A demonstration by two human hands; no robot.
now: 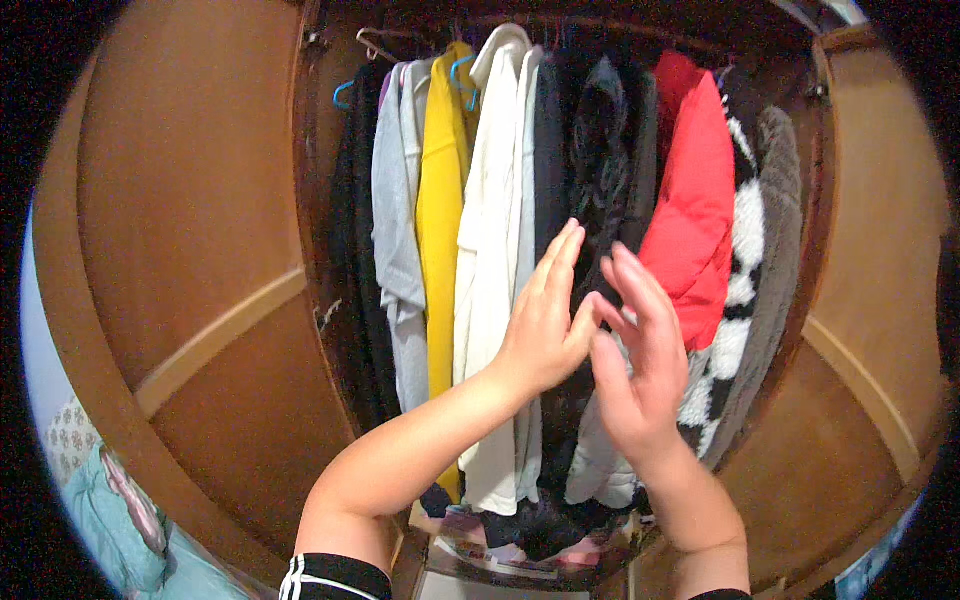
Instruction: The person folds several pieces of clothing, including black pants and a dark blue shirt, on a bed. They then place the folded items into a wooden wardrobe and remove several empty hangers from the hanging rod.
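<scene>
My left hand [546,322] and my right hand [641,352] are raised close together before a wardrobe full of hanging clothes. Neither holds anything; the fingers point up, those of the right somewhat bent and blurred. Whether the hands touch cannot be told. Behind the left hand hang a white hooded garment [491,195] and dark clothes [550,150]. A red padded jacket [694,225] hangs behind and right of the right hand. Farther left are a yellow garment [442,195] and a grey one [395,225]; at the right, a black-and-white fleece [746,225] and a grey-brown fluffy garment [780,187].
Wooden wardrobe doors stand open at left [195,187] and right [885,210]. A bare hanger [386,43] hangs from the rail at upper left. Folded items [525,536] lie below the clothes. Light-blue bedding [112,517] shows at lower left.
</scene>
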